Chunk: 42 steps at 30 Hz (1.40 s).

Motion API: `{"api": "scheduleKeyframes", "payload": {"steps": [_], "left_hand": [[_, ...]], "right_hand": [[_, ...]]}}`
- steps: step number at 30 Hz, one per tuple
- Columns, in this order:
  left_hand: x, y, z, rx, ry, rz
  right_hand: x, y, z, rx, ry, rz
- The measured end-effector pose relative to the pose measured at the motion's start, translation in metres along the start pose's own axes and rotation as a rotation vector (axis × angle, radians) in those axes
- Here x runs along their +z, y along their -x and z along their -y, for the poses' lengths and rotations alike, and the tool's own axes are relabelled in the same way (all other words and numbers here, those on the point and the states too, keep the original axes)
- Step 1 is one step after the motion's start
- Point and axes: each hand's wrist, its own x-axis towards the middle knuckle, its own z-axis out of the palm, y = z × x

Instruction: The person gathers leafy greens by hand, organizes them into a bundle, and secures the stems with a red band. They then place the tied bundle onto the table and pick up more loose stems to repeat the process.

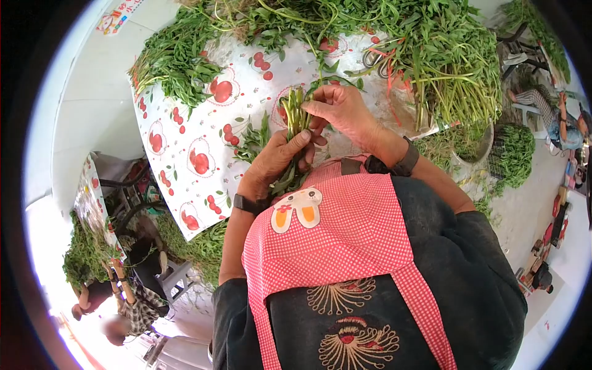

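Observation:
My left hand (280,157) is closed around a small bunch of leafy green stems (295,105), just above the apron. The cut stem ends point up and away from me, while the leaves hang down by my wrist. My right hand (345,114) is at the upper right side of the same bunch, thumb and forefinger pinched against the stems and the other fingers curled. Whether a single stem is between those fingertips is hard to see. Near my left hand, a few loose leafy sprigs (254,140) lie on the cherry-print tablecloth (185,132).
Large heaps of greens (456,61) cover the far and right parts of the table, with scissors (372,58) and red ties (390,83) beside them. A smaller pile (179,61) lies far left. People sit at lower left and far right. A basket of greens (512,154) stands right.

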Motion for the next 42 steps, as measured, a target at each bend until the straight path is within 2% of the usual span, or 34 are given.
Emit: {"api": "scheduleKeyframes", "payload": {"steps": [6, 8, 10, 11, 13, 16, 20, 25, 27, 29, 31, 32, 34, 35, 38, 40, 42], "left_hand": [[0.008, -0.001, -0.002, -0.023, 0.081, -0.114], [0.003, -0.001, 0.003, -0.04, 0.064, -0.079], [-0.003, 0.0, 0.006, -0.056, 0.05, -0.046], [-0.006, 0.0, 0.006, -0.082, 0.038, -0.012], [-0.008, 0.0, 0.005, -0.107, 0.025, 0.017], [-0.007, 0.002, 0.003, -0.152, -0.036, 0.009], [-0.001, 0.004, 0.001, -0.175, -0.009, -0.023], [0.004, 0.004, -0.004, -0.18, -0.03, -0.026], [0.01, 0.005, -0.007, -0.163, -0.081, -0.106], [0.009, 0.005, -0.007, -0.18, -0.07, -0.097], [0.006, 0.005, -0.005, -0.196, -0.06, -0.088], [0.005, 0.004, -0.002, -0.17, -0.077, -0.095], [0.005, 0.002, 0.0, -0.144, -0.093, -0.104], [0.007, 0.002, -0.001, -0.134, -0.119, -0.092], [0.008, -0.002, 0.002, -0.12, -0.184, -0.078], [0.009, -0.003, 0.004, -0.118, -0.22, -0.077], [0.009, -0.003, 0.002, -0.163, -0.197, -0.058]], "right_hand": [[-0.003, -0.002, -0.005, 0.055, -0.227, 0.063], [-0.006, -0.002, -0.007, 0.067, -0.273, 0.065], [-0.008, 0.001, -0.007, -0.132, -0.091, 0.125], [-0.008, 0.002, -0.008, -0.13, -0.093, 0.127], [-0.006, 0.002, -0.009, -0.309, 0.217, 0.128], [-0.008, 0.0, -0.011, -0.264, 0.355, 0.158], [-0.006, 0.006, -0.005, -0.249, 0.269, 0.114], [-0.01, 0.005, -0.005, -0.272, 0.464, 0.118], [-0.012, 0.003, -0.007, -0.292, 0.456, 0.139], [-0.013, 0.002, -0.01, -0.312, 0.448, 0.16], [-0.012, 0.001, -0.015, -0.252, 0.113, 0.202], [-0.012, 0.001, -0.017, -0.252, 0.112, 0.203], [-0.01, 0.002, -0.018, -0.342, 0.335, 0.026], [-0.007, 0.005, -0.015, -0.342, 0.335, 0.028], [-0.002, 0.009, -0.008, -0.224, 0.325, -0.012], [-0.007, -0.002, -0.017, -0.171, 0.286, 0.24], [-0.01, -0.003, -0.017, -0.143, 0.279, 0.28]]}}
